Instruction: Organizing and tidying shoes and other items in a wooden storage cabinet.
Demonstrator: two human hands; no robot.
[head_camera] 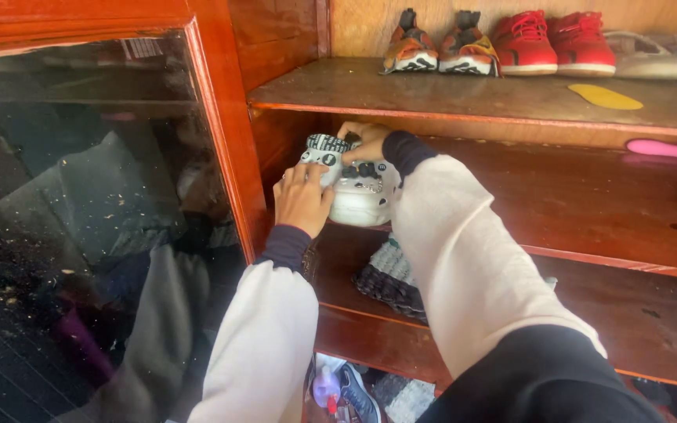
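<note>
A white clog-style shoe (360, 200) with dark charms on its top is held at the left end of the middle shelf (589, 204) of a red-brown wooden rack, close to the side wall. The left hand (303, 200) is laid against the near side of the shoe, the fingers half closed around its edge, so that the shoe seems to be steadied from this side. The right hand (366, 141) is bent over the top from behind, and the fingers are curled on the patterned strap (324, 145); it appears to be gripped there. Both forearms are stretched forward and the right wrist is turned down. On the upper shelf (432, 94), orange sneakers (439, 47) and red sneakers (554, 43) are lined up. A grey woven thing (389, 278) lies on the shelf below.
</note>
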